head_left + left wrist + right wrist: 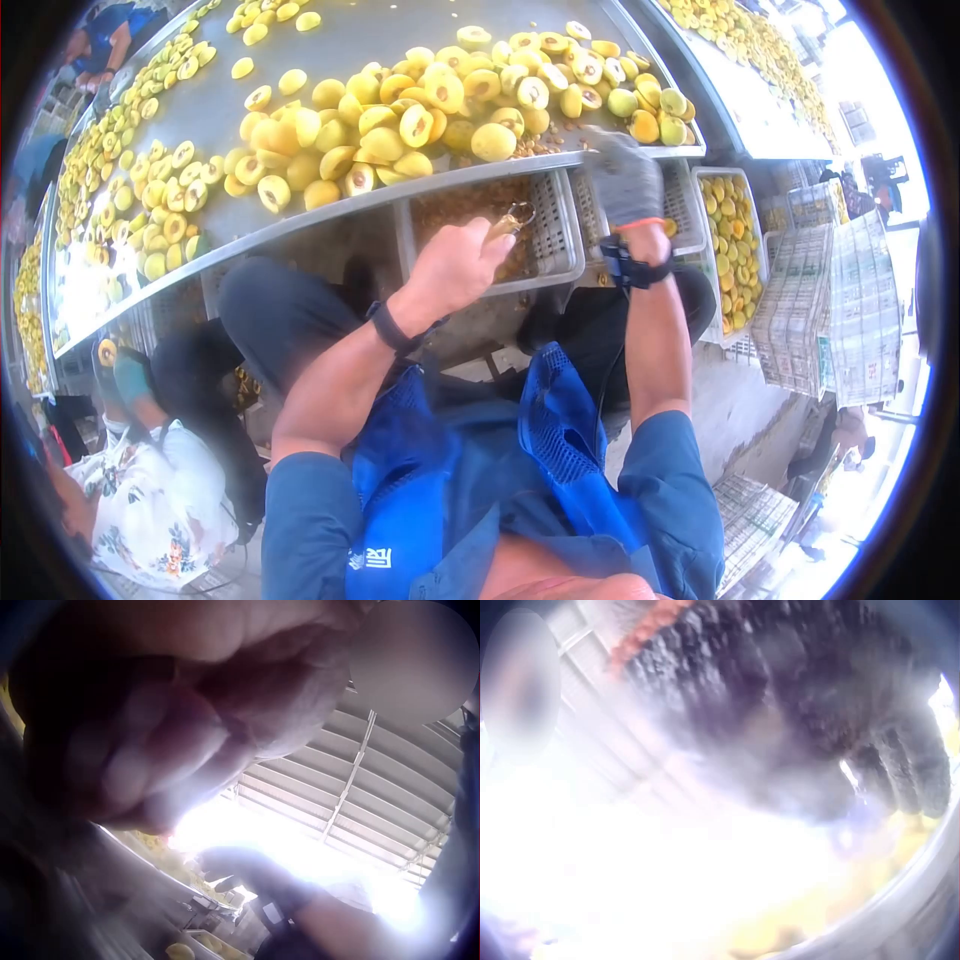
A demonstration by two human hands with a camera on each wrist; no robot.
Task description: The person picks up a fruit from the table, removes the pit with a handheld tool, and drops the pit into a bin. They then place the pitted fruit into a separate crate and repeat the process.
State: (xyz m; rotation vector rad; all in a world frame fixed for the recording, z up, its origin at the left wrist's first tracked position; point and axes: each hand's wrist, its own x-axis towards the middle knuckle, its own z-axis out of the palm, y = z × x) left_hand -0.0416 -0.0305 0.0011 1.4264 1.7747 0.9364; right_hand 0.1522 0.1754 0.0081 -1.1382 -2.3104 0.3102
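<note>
In the head view my bare left hand (455, 268) grips the wooden handle of a small pitting tool (512, 220), whose metal loop points up and right above a crate. The left wrist view shows its curled fingers (150, 761), dark and close. My right hand (625, 180), in a grey knit glove with an orange cuff, is blurred at the front rim of the metal table (330, 218). Its gloved fingers (900, 776) reach down over the rim toward yellow fruit in the right wrist view. Nearest it on the table lie whole and halved yellow peaches (650, 108).
A large heap of peach halves (400, 110) covers the table's front. Under the rim stand a grey crate (560, 225) with brown pits and a crate of peaches (735, 240). Stacked crates (825, 310) stand at the right. Another person in floral cloth (165, 500) sits at the left.
</note>
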